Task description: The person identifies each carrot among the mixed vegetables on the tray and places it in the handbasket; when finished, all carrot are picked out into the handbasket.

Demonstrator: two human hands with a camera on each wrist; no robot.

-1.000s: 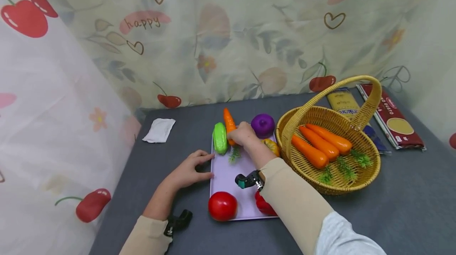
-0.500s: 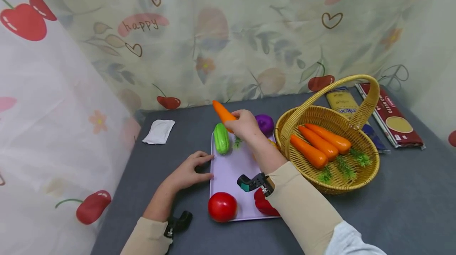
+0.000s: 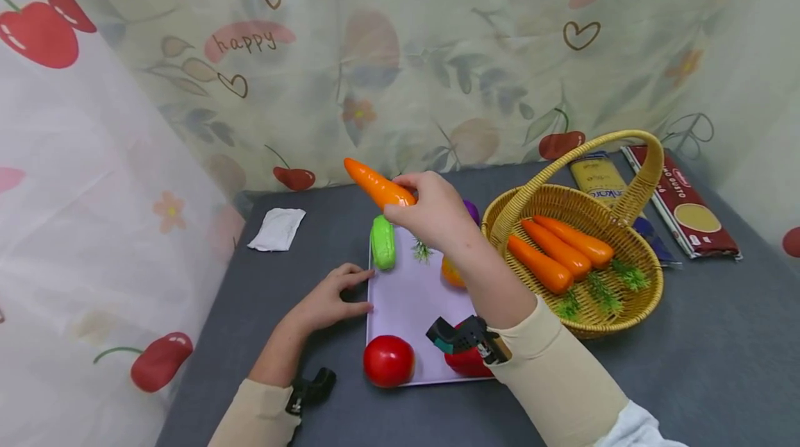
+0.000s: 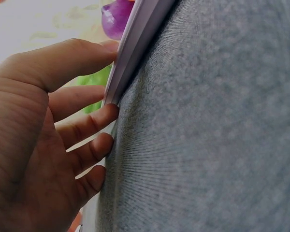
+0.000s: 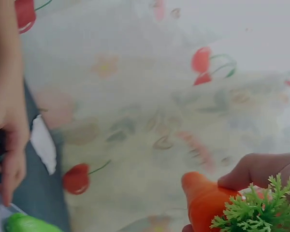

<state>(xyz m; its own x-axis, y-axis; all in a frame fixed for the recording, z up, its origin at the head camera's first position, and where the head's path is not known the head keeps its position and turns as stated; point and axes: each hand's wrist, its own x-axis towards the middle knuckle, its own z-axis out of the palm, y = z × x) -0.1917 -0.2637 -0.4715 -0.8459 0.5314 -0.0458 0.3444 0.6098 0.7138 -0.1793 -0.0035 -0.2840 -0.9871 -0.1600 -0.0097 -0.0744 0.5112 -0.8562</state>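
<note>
My right hand (image 3: 434,214) pinches an orange carrot (image 3: 377,185) near its thick end, raised above the far end of a lilac tray (image 3: 412,301). Its green leaves (image 5: 261,208) hang below the hand, and its tip points to the far left. At the tray's left rim, my left hand (image 3: 328,300) touches the edge with fingertips and thumb, as the left wrist view also shows. On the tray lie a green ridged vegetable (image 3: 383,243), a partly covered orange-yellow one (image 3: 453,273), a tomato (image 3: 389,361) and a red pepper (image 3: 467,357). A purple onion-shaped vegetable (image 3: 471,211) is mostly hidden behind my right hand.
A wicker basket (image 3: 575,329) with a tall handle and several carrots (image 3: 556,252) stands right of the tray. Behind it lie a yellow-and-blue packet (image 3: 596,176) and a dark red packet (image 3: 687,207). A white packet (image 3: 277,229) lies at the left; a patterned curtain hangs behind.
My right hand has lifted the carrot off the tray's far end and tilted its tip to the left. My left hand stays at the tray's rim.
</note>
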